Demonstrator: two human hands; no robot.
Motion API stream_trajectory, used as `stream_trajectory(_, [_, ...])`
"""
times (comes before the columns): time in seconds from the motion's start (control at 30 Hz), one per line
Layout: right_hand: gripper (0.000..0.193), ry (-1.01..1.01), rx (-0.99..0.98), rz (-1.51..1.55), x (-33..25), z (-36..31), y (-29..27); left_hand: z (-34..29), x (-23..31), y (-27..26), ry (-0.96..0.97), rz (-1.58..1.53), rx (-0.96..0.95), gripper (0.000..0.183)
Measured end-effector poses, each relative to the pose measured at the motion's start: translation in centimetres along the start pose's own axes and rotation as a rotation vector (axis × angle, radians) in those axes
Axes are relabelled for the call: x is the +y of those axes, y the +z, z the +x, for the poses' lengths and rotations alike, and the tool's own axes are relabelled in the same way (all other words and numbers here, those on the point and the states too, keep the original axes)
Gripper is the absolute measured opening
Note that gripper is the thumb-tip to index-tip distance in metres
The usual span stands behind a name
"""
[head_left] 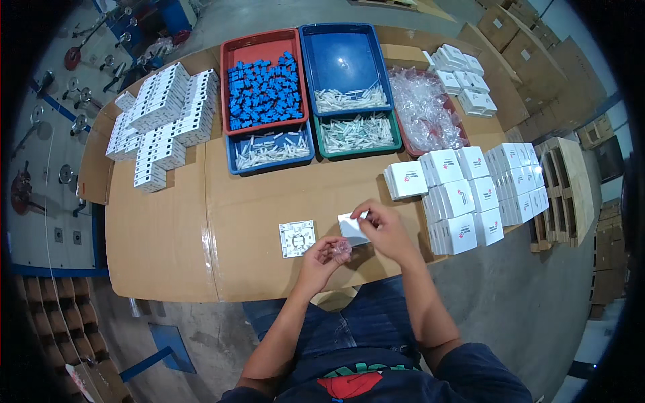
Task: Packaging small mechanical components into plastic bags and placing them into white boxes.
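My left hand (pixel 321 262) is closed around a small crumpled clear plastic bag (pixel 342 248); what the bag contains is too small to make out. Beside it, my right hand (pixel 384 232) pinches the top edge of a small white box (pixel 350 230) that rests on the cardboard tabletop. Just left of the box lies a white square plate (pixel 297 238) with a round cut-out in its middle, touched by neither hand. My fingers cover part of the box, so I cannot tell whether its lid is raised.
A red tray (pixel 226 57) of blue parts and a blue tray (pixel 346 50) of white pieces stand at the back. Another blue tray (pixel 235 168) and a green tray (pixel 396 146) sit nearer. Clear bags (pixel 426 107) fill a reddish tray. White boxes (pixel 457 198) are stacked right, patterned boxes (pixel 161 101) left.
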State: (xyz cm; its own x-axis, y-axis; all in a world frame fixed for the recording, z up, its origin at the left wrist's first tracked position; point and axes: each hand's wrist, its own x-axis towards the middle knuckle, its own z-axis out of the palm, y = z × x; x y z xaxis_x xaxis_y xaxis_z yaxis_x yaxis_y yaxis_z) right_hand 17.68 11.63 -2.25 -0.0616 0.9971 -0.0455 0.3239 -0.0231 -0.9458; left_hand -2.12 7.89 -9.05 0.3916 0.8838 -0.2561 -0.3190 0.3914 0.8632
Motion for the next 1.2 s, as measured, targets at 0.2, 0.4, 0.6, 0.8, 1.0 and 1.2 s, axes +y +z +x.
stream_trajectory(0.2, [0.013,-0.119,0.205,-0.270,-1.5,10.8,-5.3,-0.2,-2.0,0.2,0.153,0.275,0.052,0.041])
stream_trajectory(0.4, [0.016,-0.094,0.366,-0.616,-0.5,22.3,-8.4,-0.5,-3.5,0.6,0.396,0.666,0.058,0.037])
stream_trajectory(0.6, [0.014,-0.130,0.426,-0.864,4.3,29.0,-8.0,0.0,-3.8,1.4,0.429,0.782,0.005,0.038])
stream_trajectory(0.8, [0.011,-0.201,0.493,-1.045,6.3,30.8,-6.9,0.4,-3.7,1.5,0.413,0.824,0.024,0.040])
stream_trajectory(1.0, [0.010,-0.136,0.512,-1.038,7.0,31.5,-6.3,0.3,-3.0,1.6,0.391,0.875,-0.009,0.044])
stream_trajectory(1.2, [0.016,-0.020,0.489,-0.839,6.6,32.2,-6.5,0.3,-2.8,1.6,0.375,0.840,-0.007,0.042])
